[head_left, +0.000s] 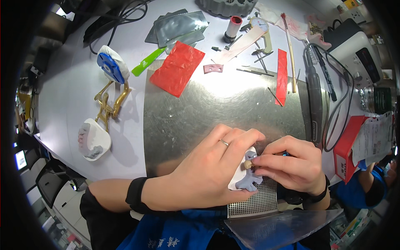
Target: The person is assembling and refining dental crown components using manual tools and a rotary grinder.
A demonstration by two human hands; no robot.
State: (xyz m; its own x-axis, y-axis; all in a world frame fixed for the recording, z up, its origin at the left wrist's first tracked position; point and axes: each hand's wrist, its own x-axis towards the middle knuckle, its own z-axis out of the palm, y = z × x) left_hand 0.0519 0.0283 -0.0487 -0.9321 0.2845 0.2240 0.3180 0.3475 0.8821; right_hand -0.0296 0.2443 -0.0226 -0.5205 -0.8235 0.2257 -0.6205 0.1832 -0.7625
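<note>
My left hand (pixel 208 166), with a ring on one finger, is wrapped round a dental model (pixel 248 183). The model has a white base and grey-blue teeth and gums, and is partly covered by the fingers. A small yellowish tooth crown (pixel 248 164) sits at the model's tooth row. Thumb and fingertips of my right hand (pixel 293 164) pinch together right at the crown, apparently on it. Both hands are above the near edge of a metal plate (pixel 179 129). Below the model lies a perforated metal grille (pixel 254 204).
A clear shield (pixel 283 229) juts out near my lap. Left stands a brass articulator (pixel 109 104) with a second dental model (pixel 99 143). Red wax sheets (pixel 177 68), a dial gauge (pixel 259 25) and a brush (pixel 289 54) lie farther back. Right are a corded handpiece (pixel 312 91) and red box (pixel 346 141).
</note>
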